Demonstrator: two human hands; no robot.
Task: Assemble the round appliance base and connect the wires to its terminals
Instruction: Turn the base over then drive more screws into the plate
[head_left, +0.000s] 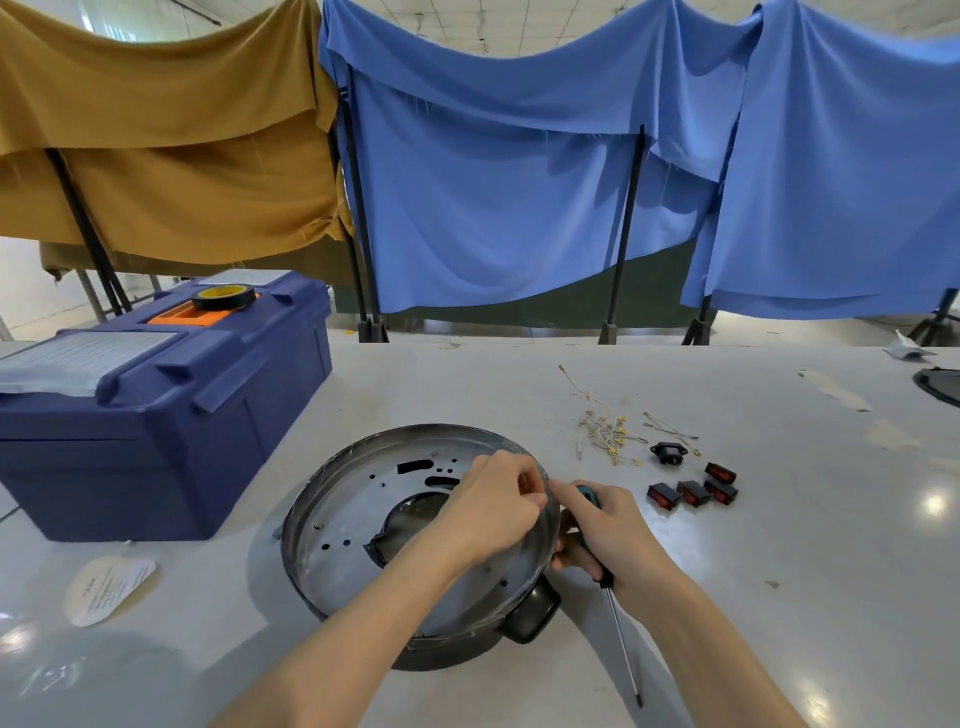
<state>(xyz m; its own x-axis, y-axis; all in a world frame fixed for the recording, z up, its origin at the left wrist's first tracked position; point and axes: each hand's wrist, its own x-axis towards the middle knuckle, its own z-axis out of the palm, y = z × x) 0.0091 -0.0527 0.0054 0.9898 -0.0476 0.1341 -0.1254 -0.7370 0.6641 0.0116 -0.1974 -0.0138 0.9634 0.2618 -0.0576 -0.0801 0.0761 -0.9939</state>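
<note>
Two hands are held together at the right rim of the round base (343, 535) on the white desk (779, 571). A small part, hidden by fingers, seems to be pinched in the left hand (488, 506) for fitting, while the screwdriver (621, 639) is gripped in the right hand (608, 530). The wires (608, 431) are laid loose farther back, and blue cloths (519, 182) are hung behind.

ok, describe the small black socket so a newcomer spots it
Right of the round grey metal appliance base sit four red-faced black rocker switches. Just beyond them, beside the tangle of pale wires, lies the small black socket: the only one without a red face.
</note>
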